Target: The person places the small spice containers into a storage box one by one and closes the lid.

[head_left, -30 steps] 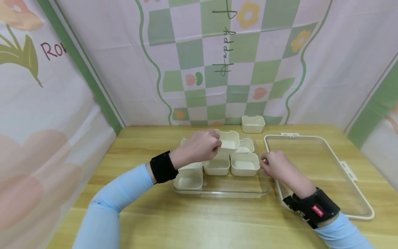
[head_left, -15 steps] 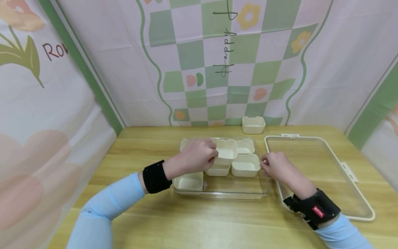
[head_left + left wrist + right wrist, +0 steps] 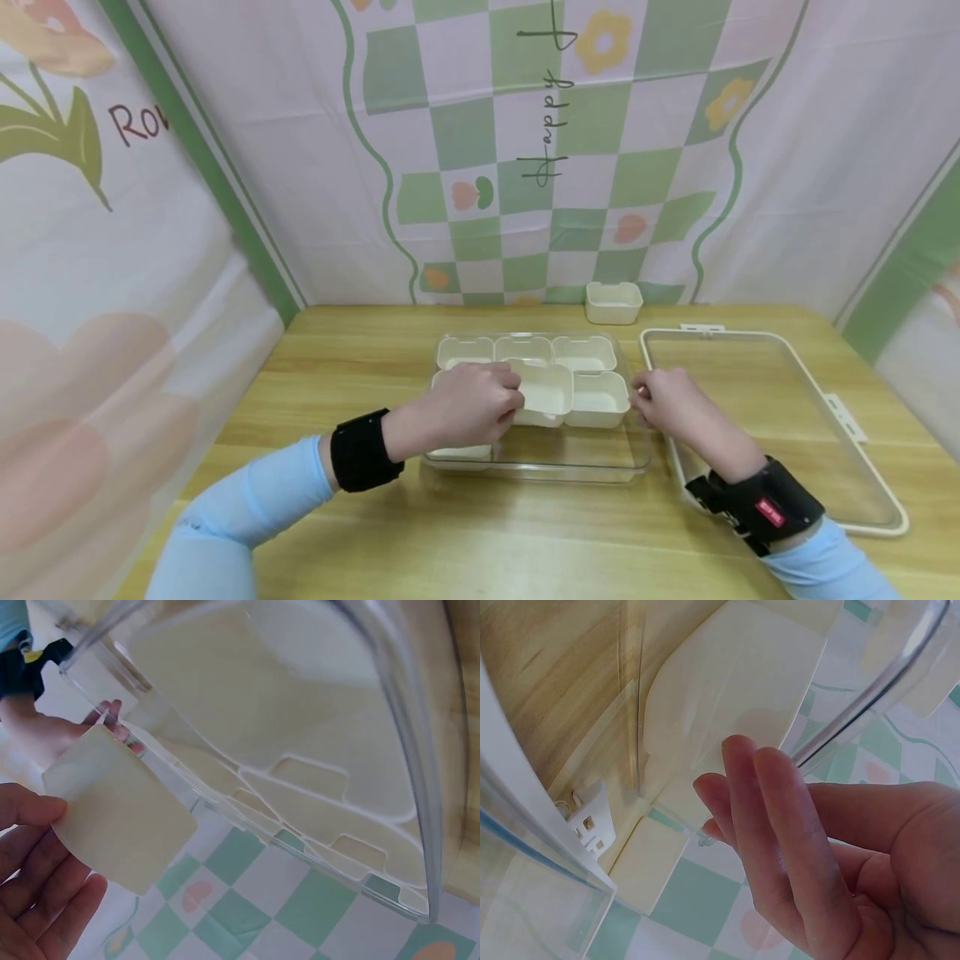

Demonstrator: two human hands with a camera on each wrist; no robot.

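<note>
Left hand [image 3: 476, 406]: thumb and fingers pinching cream cup [image 3: 546, 392] | cup mid-frame, just right of that hand, over clear box [image 3: 540, 476] | right hand [image 3: 670, 402]: fingers bent at box's right edge, right of centre; whether gripping, cannot tell

Beyond the far edge of the desk [image 3: 525, 537], the back cloth [image 3: 519, 125] carries "Happy", running sideways; past the left edge, the side cloth [image 3: 135, 267] shows "Ro" and a cut-off letter. The right wristband's [image 3: 797, 492] red label [image 3: 769, 511] is unreadable.
</note>
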